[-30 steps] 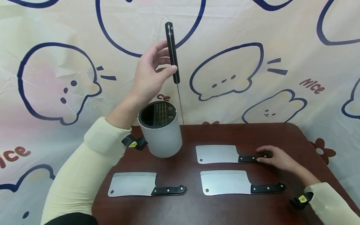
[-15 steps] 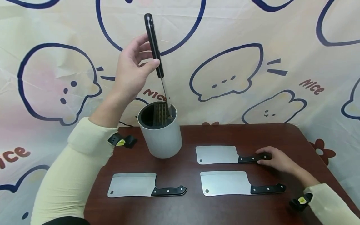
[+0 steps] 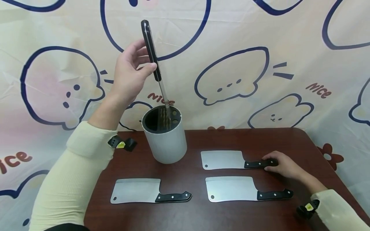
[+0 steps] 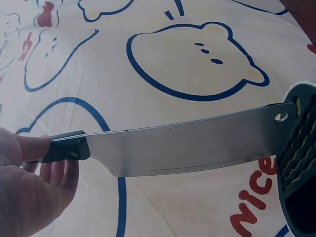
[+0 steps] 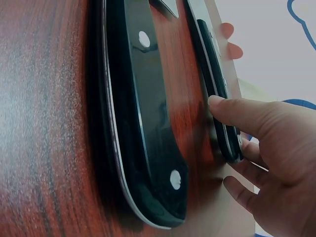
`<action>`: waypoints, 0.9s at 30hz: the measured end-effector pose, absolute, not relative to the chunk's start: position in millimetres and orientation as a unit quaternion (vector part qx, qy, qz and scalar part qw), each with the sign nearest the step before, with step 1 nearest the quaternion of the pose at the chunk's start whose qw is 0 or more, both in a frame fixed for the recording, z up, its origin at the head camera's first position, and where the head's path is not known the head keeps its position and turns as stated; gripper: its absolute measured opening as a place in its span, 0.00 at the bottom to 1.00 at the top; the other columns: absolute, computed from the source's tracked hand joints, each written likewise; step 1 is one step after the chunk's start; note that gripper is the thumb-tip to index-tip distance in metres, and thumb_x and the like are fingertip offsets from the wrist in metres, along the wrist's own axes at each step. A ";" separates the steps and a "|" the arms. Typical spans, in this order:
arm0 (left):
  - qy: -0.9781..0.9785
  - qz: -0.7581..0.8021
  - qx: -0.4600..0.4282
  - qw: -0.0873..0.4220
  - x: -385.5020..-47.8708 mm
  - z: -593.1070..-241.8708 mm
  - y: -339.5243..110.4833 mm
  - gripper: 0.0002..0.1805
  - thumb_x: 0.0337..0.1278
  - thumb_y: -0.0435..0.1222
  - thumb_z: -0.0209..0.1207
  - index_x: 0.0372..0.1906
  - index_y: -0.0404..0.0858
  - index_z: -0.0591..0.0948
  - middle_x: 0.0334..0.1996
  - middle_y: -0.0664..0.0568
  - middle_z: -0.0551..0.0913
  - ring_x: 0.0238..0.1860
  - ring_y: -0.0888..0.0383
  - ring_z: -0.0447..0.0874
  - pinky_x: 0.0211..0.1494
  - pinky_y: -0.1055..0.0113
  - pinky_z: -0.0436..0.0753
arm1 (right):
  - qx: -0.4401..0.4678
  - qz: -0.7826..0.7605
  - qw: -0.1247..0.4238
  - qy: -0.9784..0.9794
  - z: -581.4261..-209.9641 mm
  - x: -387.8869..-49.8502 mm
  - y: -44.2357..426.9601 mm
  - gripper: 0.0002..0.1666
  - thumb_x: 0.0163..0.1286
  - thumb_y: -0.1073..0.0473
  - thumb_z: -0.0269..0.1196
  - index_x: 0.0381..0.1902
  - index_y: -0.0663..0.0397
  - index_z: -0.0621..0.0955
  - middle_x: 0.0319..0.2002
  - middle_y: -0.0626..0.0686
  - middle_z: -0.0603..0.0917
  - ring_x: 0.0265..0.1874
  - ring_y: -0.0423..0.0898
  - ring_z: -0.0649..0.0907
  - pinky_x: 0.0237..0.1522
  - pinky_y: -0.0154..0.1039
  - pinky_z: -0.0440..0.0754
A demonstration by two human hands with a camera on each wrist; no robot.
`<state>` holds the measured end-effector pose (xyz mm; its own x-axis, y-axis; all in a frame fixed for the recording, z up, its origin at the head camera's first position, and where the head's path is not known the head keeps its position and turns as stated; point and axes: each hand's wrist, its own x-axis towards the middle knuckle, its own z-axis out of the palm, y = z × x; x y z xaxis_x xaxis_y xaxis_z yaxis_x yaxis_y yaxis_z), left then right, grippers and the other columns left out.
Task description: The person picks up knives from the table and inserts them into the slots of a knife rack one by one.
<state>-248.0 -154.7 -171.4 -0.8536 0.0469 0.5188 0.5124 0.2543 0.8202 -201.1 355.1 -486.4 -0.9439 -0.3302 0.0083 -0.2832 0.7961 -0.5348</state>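
My left hand (image 3: 130,70) grips the black handle of a cleaver (image 4: 197,138) above the round white knife block (image 3: 166,144). The handle leans up to the left, and the blade points down at the block's slotted top. In the left wrist view the holed blade end meets the wavy slots (image 4: 308,143); how far it is in, I cannot tell. At the right, my right hand (image 3: 284,165) pinches the handle of a second cleaver (image 3: 222,159), thumb on one side and fingers on the other. That cleaver lies flat on the table.
Two more cleavers lie flat on the brown table (image 3: 196,215): one front right (image 3: 231,188), one front left (image 3: 137,191). All handles point right. A patterned cloth (image 3: 231,25) hangs behind the table.
My left hand has moved left, bringing the cleaver's blade from the block's right side to over its slots and tilting it, then lowering slightly. My right hand stays at the other cleaver's handle.
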 end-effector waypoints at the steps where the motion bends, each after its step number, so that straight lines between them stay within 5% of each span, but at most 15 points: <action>1: -0.768 -0.581 -0.181 0.199 -248.7 -172.2 -155.3 0.31 0.68 0.25 0.59 0.74 0.42 0.69 0.63 0.45 0.75 0.61 0.53 0.77 0.67 0.62 0.77 | -0.162 -0.275 0.043 0.947 -486.7 -200.9 355.1 0.20 0.60 0.61 0.75 0.50 0.57 0.85 0.49 0.57 0.83 0.49 0.57 0.80 0.54 0.65 0.78; 27: -0.791 -0.569 -0.164 0.158 -258.1 -212.8 -164.5 0.33 0.68 0.27 0.61 0.75 0.43 0.68 0.64 0.46 0.76 0.62 0.54 0.78 0.67 0.61 0.78 | -0.173 -0.251 0.037 0.952 -488.8 -201.7 354.8 0.15 0.59 0.65 0.74 0.45 0.54 0.86 0.47 0.56 0.82 0.46 0.54 0.79 0.53 0.62 0.80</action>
